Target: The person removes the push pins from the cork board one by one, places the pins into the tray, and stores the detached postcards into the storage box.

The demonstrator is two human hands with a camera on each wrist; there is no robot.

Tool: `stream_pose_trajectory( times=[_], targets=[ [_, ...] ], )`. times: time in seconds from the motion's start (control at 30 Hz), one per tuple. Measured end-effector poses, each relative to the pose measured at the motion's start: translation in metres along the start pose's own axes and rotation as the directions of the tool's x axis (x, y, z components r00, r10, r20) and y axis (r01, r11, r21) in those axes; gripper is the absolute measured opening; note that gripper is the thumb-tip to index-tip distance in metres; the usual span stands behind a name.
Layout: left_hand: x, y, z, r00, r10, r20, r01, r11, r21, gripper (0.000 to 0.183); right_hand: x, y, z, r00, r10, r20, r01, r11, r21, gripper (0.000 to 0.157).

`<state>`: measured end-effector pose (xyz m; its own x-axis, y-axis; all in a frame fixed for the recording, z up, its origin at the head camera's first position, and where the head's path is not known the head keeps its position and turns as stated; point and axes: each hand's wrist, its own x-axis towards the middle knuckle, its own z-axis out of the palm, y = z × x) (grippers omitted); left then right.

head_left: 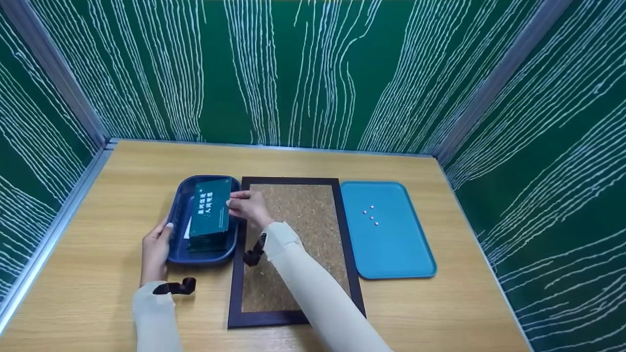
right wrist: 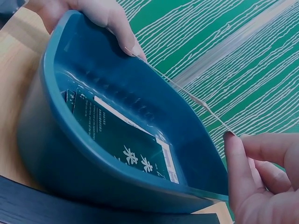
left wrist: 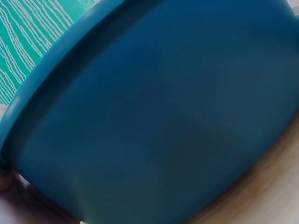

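Between thumb and fingers, my right hand [head_left: 250, 204] pinches the right edge of a dark green card [head_left: 211, 206] with white characters. It hovers tilted over a deep blue plastic basin [head_left: 182, 256]; in the right wrist view, the card [right wrist: 204, 104] appears nearly edge-on. Inside the basin lie more printed green cards [right wrist: 105, 126] with a white one among them. My left hand [head_left: 156, 247] grips the basin's left side, its thumb up at the rim. The basin's outer wall [left wrist: 154, 112] fills most of the left wrist view.
A cork board [head_left: 298, 254] in a dark frame lies right of the basin, under my right forearm. Beyond it sits a flat turquoise tray [head_left: 391, 254] with several tiny pale pieces [head_left: 371, 218]. Green panels [head_left: 303, 73] with white lines enclose the wooden table [head_left: 440, 313].
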<state>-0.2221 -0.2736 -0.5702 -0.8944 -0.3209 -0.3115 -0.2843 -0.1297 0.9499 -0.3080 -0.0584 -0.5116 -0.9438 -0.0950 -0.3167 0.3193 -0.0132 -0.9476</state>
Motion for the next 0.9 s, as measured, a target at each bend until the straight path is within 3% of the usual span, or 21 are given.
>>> stream_pose_trajectory(
  times=[0.17, 0.4, 0.7, 0.9],
  targets=[
    [0.0007, 0.0001, 0.0003, 1.0, -0.01, 0.015, 0.01, 1.0, -0.019, 0.049, -0.0002, 0.0014, 0.0017, 1.0, -0.003, -0.004, 0.003, 1.0, 0.008, 0.011],
    [0.0016, 0.0002, 0.0017, 0.998, 0.061, -0.014, -0.061, 0.998, 0.013, 0.047, 0.001, 0.0036, 0.002, 0.999, -0.004, 0.044, 0.0, 0.996, 0.089, 0.02],
    [0.0022, 0.002, 0.0006, 1.0, 0.01, 0.0, -0.01, 1.0, -0.003, 0.048, -0.0004, 0.003, 0.0029, 0.998, -0.009, 0.055, 0.004, 0.996, 0.088, 0.02],
    [0.0016, 0.0011, 0.0, 1.0, 0.017, -0.001, -0.017, 1.0, -0.015, 0.047, -0.0017, 0.003, 0.0054, 0.999, -0.01, 0.039, 0.007, 0.997, 0.075, 0.018]
  ],
)
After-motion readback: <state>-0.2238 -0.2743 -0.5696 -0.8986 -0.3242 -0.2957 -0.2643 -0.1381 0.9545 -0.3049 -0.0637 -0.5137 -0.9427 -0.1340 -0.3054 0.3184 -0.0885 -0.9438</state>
